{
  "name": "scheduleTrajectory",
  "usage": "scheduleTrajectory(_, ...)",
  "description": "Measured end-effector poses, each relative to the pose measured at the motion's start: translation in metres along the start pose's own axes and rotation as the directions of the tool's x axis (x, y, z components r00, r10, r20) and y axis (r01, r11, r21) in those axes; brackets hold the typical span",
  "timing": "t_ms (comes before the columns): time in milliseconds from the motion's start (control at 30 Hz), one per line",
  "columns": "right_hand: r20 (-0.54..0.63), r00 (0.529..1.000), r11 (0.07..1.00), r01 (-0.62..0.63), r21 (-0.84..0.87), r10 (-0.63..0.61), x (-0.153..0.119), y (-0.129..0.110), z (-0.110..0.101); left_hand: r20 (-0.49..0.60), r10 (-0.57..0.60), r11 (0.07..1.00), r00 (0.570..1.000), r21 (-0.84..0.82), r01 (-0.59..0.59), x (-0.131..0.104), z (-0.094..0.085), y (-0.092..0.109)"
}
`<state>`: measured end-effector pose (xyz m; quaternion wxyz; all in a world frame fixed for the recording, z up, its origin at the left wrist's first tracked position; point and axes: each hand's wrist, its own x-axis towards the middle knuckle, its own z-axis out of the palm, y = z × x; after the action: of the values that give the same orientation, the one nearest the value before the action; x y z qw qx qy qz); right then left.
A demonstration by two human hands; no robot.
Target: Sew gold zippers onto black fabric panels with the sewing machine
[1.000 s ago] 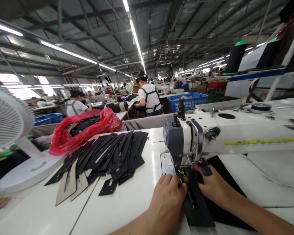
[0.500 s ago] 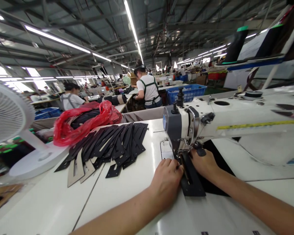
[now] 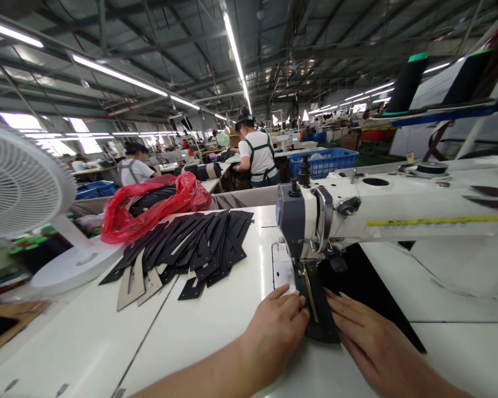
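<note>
A black strip (image 3: 324, 309) with a gold-toothed zipper (image 3: 310, 290) in its slot lies under the presser foot of the white sewing machine (image 3: 332, 207). My left hand (image 3: 277, 331) is at the strip's left edge, its fingers curled and closed against it; the thumb is hidden. Along the right edge my right hand (image 3: 367, 334) lies with straight fingers, touching the strip and the black fabric (image 3: 369, 290) that spreads out under the machine arm. The needle is hard to make out.
On the left lie a pile of black slotted strips (image 3: 195, 246) and a red plastic bag (image 3: 155, 207). A white fan (image 3: 72, 260) stands beyond them. Thread cones (image 3: 406, 85) are at upper right. Two co-workers (image 3: 257, 152) sit farther back near a blue crate (image 3: 321, 162).
My right hand has drawn back from behind the presser foot to the strip's near right edge, fingers straightened. My left hand has slid slightly nearer. The gold zipper now shows plainly.
</note>
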<state>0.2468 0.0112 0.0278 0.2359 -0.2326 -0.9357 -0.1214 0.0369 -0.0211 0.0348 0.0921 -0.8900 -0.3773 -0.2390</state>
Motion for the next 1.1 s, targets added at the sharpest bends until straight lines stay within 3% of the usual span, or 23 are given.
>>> scheduleTrajectory(200,-0.029,0.998,0.989,-0.051,0.136,0.056,0.003,0.009,0.006,0.007,-0.015,1.000,1.000,0.011,0.015,0.006,0.006,-0.008)
scheduleTrajectory(500,0.043,0.989,0.961,-0.146,0.233,0.140,0.012,0.022,0.015,-0.053,0.019,1.000,0.998,-0.011,-0.020,0.016,0.015,-0.024)
scheduleTrajectory(767,0.035,0.985,0.936,-0.173,0.307,0.170,0.021,0.031,0.018,0.004,-0.056,0.998,0.998,-0.027,0.056,0.016,0.022,-0.030)
scheduleTrajectory(1100,0.015,0.982,0.933,-0.186,0.308,0.191,0.022,0.031,0.020,-0.133,0.052,0.999,0.990,-0.008,-0.054,0.016,0.021,-0.028)
